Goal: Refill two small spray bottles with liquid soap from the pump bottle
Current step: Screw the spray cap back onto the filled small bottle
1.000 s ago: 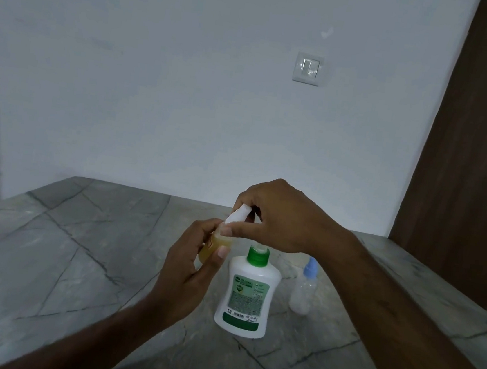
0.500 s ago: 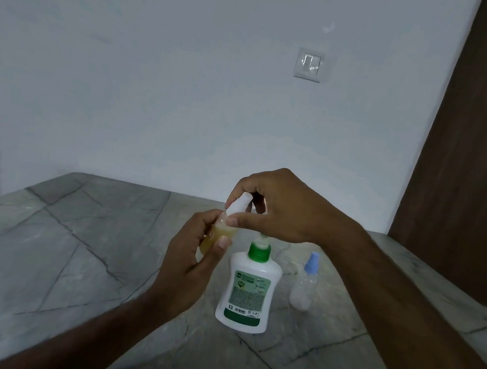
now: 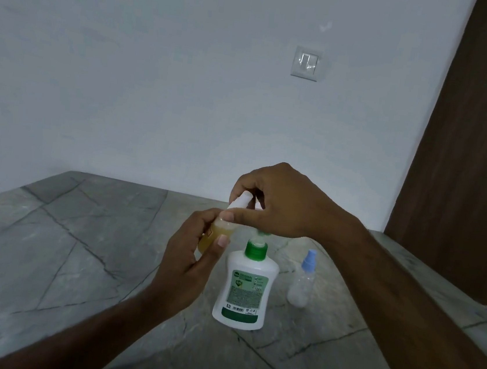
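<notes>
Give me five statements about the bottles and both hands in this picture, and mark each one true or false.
1. The left hand holds a small bottle with yellowish liquid in it. True.
2. The right hand presses down on the pump bottle. False: its fingers grip the white cap at the top of the small bottle, above the pump bottle.
3. The pump bottle stands upright on the stone counter. True.
4. The spray bottle with the blue top lies on its side. False: it stands upright, to the right of the pump bottle.
5. The blue-topped bottle is full of yellow soap. False: its clear body shows no yellow liquid.
</notes>
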